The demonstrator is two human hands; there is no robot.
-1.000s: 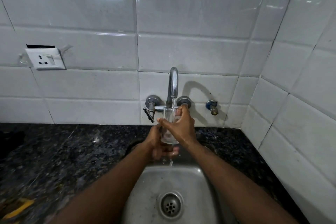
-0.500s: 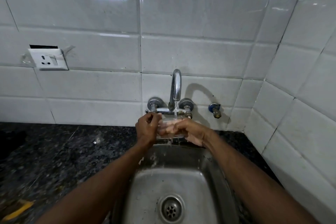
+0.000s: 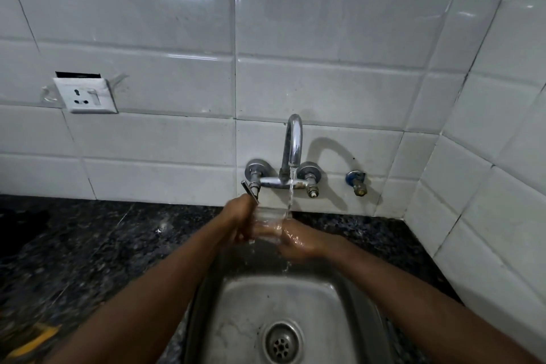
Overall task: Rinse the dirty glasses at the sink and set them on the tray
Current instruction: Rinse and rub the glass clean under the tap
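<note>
One steel sink lies below both hands and catches the water dripping off them, and one tap runs above them. One clear glass, upright a second ago, now lies sideways, gripped between the left hand and right hand, which are close together.

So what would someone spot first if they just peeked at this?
Right in the middle, the left hand and right hand hold a clear glass between them over the steel sink. Water pours from the shiny tap on the white tiled wall down onto them.
</note>
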